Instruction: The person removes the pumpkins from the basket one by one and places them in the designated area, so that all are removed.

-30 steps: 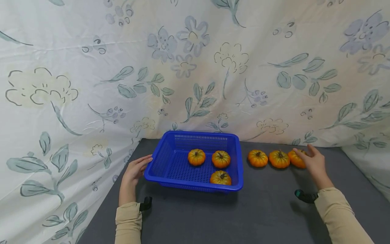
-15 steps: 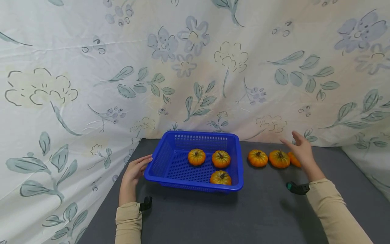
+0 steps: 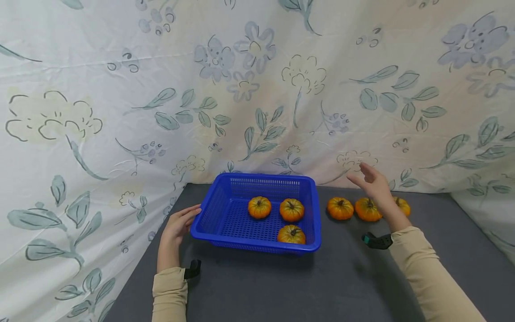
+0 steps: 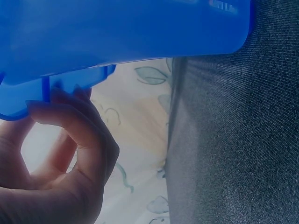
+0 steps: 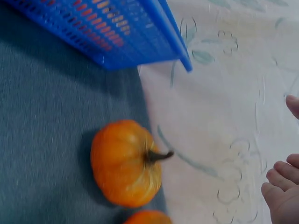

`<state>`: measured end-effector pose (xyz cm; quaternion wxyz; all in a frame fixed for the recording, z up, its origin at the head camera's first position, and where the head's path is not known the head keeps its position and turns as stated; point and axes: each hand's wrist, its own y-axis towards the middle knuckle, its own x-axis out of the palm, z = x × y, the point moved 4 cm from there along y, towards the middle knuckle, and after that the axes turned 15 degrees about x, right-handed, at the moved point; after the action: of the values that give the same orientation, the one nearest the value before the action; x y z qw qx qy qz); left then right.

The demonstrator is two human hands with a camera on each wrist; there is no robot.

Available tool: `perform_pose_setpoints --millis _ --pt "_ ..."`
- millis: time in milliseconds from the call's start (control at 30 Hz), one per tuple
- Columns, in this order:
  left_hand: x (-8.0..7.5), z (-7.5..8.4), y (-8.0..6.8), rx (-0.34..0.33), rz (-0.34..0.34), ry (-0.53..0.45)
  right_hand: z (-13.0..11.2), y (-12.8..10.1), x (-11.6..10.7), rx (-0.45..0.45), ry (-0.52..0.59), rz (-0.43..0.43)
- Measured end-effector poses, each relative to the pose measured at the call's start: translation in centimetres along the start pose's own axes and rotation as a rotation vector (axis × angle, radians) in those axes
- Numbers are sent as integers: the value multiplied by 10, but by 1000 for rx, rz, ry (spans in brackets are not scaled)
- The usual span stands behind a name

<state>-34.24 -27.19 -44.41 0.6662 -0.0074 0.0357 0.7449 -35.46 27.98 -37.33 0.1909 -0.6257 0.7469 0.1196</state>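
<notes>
My left hand [image 3: 178, 225] pinches the left rim of a blue plastic basket [image 3: 257, 245]; the left wrist view shows its curled fingers [image 4: 88, 135] at the rim's underside. Three small orange pumpkins lie in the basket: one near the middle [image 3: 259, 207], another pumpkin [image 3: 291, 210] to its right, and a pumpkin [image 3: 291, 235] by the front wall. My right hand [image 3: 374, 184] is raised with fingers apart, holding nothing. Below it, right of the basket, stand a pumpkin [image 3: 340, 208], a middle pumpkin [image 3: 366, 210] partly hidden by the hand, and a pumpkin [image 3: 402, 205] behind the wrist.
A dark grey cloth [image 3: 257, 286] covers the table. Behind it hangs a white curtain [image 3: 257, 89] with printed flowers and leaves, close to the basket's back edge and the pumpkin row.
My right hand has left the rightmost pumpkin and moved up and left, over the middle pumpkin. My left hand, the basket and the pumpkins have stayed in place.
</notes>
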Motion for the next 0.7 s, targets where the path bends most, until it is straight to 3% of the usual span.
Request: perform_pose_setpoints --millis 500,700 --pt "0 -1 1 -1 -7 -9 -36 -2 48 -53 -73 -112" --pt "-1 -2 3 -9 -19 -32 -46 -4 73 -63 -85 -202"
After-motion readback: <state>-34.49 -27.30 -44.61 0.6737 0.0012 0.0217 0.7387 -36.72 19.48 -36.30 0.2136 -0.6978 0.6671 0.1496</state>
